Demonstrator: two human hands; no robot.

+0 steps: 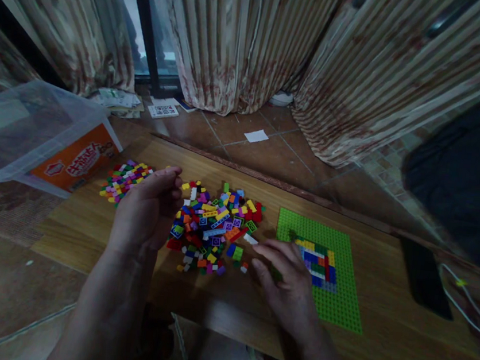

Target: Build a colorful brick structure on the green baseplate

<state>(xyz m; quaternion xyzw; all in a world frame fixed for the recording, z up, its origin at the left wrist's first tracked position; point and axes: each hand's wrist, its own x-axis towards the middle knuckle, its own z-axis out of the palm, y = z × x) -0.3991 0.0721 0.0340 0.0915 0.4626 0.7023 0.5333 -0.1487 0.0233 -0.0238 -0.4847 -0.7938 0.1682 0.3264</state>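
Observation:
Loose toy bricks in many colours lie in a pile [217,226] at the middle of the table. My right hand [287,278] is at the pile's right edge, thumb and forefinger apart. Its forefinger tip is at a white brick [250,239], seemingly touching it. My left hand [148,207] is raised over the pile's left side with its fingers curled in; whatever may be inside them is hidden. Right of my right hand lies a green baseplate [343,261]. Flat rows of blue, yellow, white and red bricks [319,264] are fixed on it, partly covered by my fingers.
A second heap of small bricks [125,181] lies left, beyond my left hand. Beside it stands a clear plastic bin [53,141] with an orange label. A black phone-like slab [424,276] and a white cable [468,304] are at the right. Curtains [247,42] hang behind the wooden table [233,312].

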